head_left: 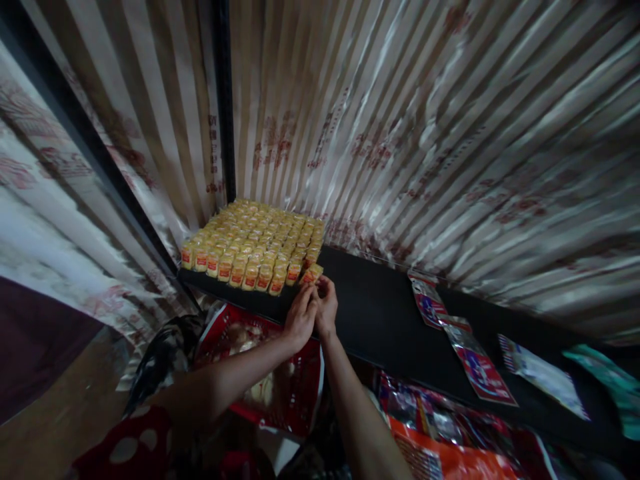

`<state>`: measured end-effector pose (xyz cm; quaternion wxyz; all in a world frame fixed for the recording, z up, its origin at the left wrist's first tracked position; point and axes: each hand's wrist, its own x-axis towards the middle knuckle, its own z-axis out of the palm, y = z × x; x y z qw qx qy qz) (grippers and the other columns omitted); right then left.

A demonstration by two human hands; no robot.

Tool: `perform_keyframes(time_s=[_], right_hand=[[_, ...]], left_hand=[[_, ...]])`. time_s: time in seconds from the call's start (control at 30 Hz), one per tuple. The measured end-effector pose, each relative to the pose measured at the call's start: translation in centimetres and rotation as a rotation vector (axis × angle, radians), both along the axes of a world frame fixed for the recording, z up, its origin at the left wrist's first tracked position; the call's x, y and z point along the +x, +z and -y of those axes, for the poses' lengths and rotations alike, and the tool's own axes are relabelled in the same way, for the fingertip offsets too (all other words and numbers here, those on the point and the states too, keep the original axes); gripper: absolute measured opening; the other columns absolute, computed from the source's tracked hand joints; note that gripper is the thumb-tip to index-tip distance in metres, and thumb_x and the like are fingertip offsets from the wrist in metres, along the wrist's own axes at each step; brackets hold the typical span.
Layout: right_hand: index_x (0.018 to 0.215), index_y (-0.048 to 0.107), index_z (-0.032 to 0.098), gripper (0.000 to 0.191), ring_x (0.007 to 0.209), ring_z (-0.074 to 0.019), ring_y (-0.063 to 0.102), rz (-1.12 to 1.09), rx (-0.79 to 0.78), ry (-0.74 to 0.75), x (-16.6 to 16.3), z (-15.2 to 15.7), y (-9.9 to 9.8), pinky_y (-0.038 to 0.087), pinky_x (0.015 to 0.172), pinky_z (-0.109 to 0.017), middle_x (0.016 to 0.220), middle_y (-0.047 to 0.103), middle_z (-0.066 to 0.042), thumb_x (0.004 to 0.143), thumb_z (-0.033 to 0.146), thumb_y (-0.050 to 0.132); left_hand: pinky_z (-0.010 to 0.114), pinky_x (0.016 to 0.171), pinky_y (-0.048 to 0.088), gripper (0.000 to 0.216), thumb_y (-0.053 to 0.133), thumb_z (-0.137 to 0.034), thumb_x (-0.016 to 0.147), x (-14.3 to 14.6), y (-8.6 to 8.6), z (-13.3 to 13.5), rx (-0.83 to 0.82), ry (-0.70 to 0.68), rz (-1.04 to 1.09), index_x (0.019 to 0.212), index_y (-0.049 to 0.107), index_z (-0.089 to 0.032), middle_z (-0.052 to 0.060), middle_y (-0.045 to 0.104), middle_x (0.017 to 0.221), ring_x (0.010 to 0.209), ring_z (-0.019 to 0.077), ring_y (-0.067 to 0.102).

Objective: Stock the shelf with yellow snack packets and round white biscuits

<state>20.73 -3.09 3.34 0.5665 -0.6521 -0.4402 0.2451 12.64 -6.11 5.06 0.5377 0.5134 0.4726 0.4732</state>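
My left hand [300, 321] and my right hand [327, 308] are close together at the shelf's front edge. The fingers of both are closed at the lower end of a small yellow snack packet [311, 274] with a red label, which leans at a tilt. My fingertips hide part of it. Just left of and behind it, many like packets [255, 243] stand packed in tight rows, their red labels facing the front. These rows rest on a black shelf [365, 300] in the corner.
Below the shelf is a red basket [317, 393] with pale wrapped items inside. Farther right on the shelf lie red-and-purple packages [477, 363], a white packet [545, 377] and a teal package [607, 380]. An orange bag [450, 460] sits below. Striped plastic sheeting [400, 133] hangs behind.
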Motion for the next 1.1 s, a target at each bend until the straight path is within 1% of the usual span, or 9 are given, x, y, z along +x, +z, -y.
perform_keyframes(time_s=[0.17,0.33,0.4,0.53,0.67,0.73,0.9,1.0,1.1], right_hand=[[0.102,0.056,0.020,0.036,0.083,-0.0189,0.061,-0.019,-0.040,0.138,-2.1,0.8,-0.5,0.048,0.079,-0.033,0.094,0.066,-0.005,0.072,0.040,0.052],[0.098,0.057,0.019,0.032,0.085,-0.0191,0.060,0.078,-0.031,0.119,-3.0,-0.4,-1.3,0.047,0.081,-0.034,0.094,0.064,-0.006,0.071,0.036,0.052],[0.098,0.057,0.020,0.031,0.082,-0.0182,0.059,0.102,-0.045,0.122,-3.0,-0.7,-1.6,0.048,0.078,-0.032,0.092,0.064,-0.005,0.072,0.037,0.053],[0.093,0.057,0.021,0.027,0.075,-0.0162,0.058,0.142,-0.074,0.116,-2.8,-0.9,-2.0,0.047,0.072,-0.029,0.087,0.063,-0.002,0.072,0.036,0.054],[0.090,0.059,0.021,0.022,0.077,-0.0170,0.058,0.128,-0.045,0.153,-2.4,-0.8,-2.4,0.047,0.074,-0.031,0.087,0.063,-0.003,0.072,0.033,0.052],[0.090,0.060,0.020,0.023,0.082,-0.0185,0.058,0.130,-0.025,0.122,-1.8,-0.9,-2.4,0.047,0.079,-0.033,0.091,0.062,-0.005,0.074,0.034,0.051],[0.100,0.056,0.017,0.033,0.092,-0.0206,0.058,0.133,-0.001,-0.077,0.1,-2.6,-1.8,0.044,0.087,-0.036,0.099,0.063,-0.009,0.077,0.040,0.048],[0.103,0.056,0.016,0.039,0.093,-0.0220,0.058,0.181,-0.051,-0.112,0.6,-4.6,-1.3,0.043,0.087,-0.036,0.103,0.063,-0.011,0.073,0.041,0.052],[0.102,0.057,0.017,0.040,0.090,-0.0229,0.058,0.232,-0.120,-0.124,0.5,-6.1,-1.2,0.043,0.084,-0.036,0.097,0.064,-0.010,0.070,0.041,0.055]], left_hand=[[0.032,0.116,0.021,0.044,0.047,-0.018,0.082,-1.0,-1.3,1.1,-0.061,0.090,-0.033,0.126,0.053,-0.021,0.005,0.045,0.141,0.135,0.0190,0.034],[0.030,0.115,0.023,0.044,0.041,-0.017,0.084,-1.6,-1.6,-0.2,-0.120,0.108,-0.072,0.126,0.053,-0.012,0.012,0.047,0.139,0.132,0.0194,0.039],[0.030,0.115,0.021,0.045,0.043,-0.017,0.083,-1.7,-1.5,-0.5,-0.120,0.116,-0.087,0.127,0.052,-0.014,0.010,0.046,0.140,0.134,0.0187,0.037],[0.030,0.117,0.015,0.046,0.046,-0.021,0.083,-1.8,-1.3,-0.4,-0.101,0.123,-0.084,0.129,0.050,-0.018,0.007,0.038,0.146,0.139,0.0179,0.027],[0.032,0.117,0.015,0.047,0.047,-0.026,0.084,-2.0,-1.1,0.0,-0.097,0.124,-0.050,0.130,0.049,-0.019,0.007,0.036,0.147,0.138,0.0185,0.029],[0.030,0.117,0.015,0.047,0.047,-0.027,0.085,-2.0,-1.0,0.1,-0.092,0.120,-0.055,0.131,0.049,-0.018,0.008,0.034,0.148,0.138,0.0188,0.027],[0.030,0.117,0.015,0.047,0.045,-0.026,0.086,-1.9,-0.8,0.6,-0.059,0.098,-0.113,0.131,0.048,-0.015,0.009,0.029,0.150,0.139,0.0194,0.025],[0.033,0.117,0.017,0.046,0.041,-0.024,0.087,-1.7,-1.0,0.8,-0.029,0.096,-0.154,0.132,0.047,-0.015,0.009,0.028,0.151,0.139,0.0195,0.025],[0.034,0.117,0.018,0.045,0.039,-0.024,0.087,-1.6,-1.3,0.9,-0.008,0.097,-0.184,0.131,0.048,-0.014,0.010,0.028,0.151,0.139,0.0196,0.026]])
